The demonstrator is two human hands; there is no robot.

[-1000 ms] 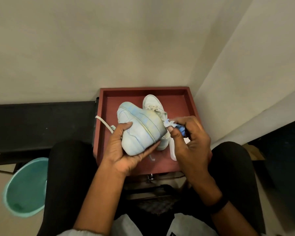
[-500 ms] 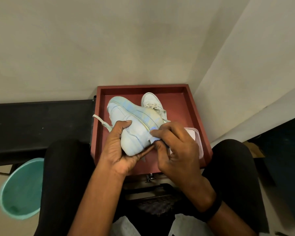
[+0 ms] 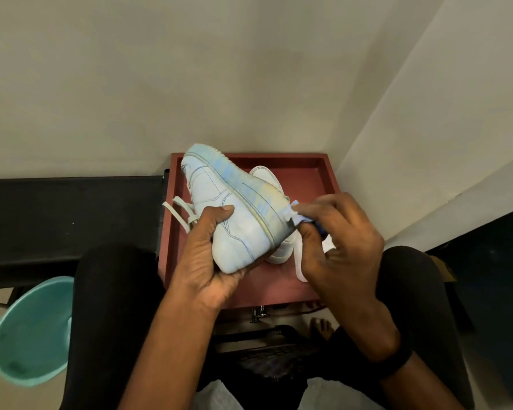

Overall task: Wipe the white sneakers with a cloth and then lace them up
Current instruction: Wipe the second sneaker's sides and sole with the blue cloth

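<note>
The left hand [image 3: 202,261] grips the sneaker [image 3: 234,220] by the heel above the red tray [image 3: 308,173]. At its 3 o'clock the right hand [image 3: 338,241] pinches the cloth [image 3: 293,214] on the sole edge. I judge wiping is still under way. The second sneaker [image 3: 267,179] lies at 1 o'clock, and the loose lace [image 3: 178,211] at 9 o'clock suggests lacing is not yet done.

A red tray [image 3: 308,170] sits pushed against the wall. One white sneaker [image 3: 265,176] lies along its middle, toe toward the far edge. A loose lace [image 3: 297,261] lies beside it, near the right edge.
</note>
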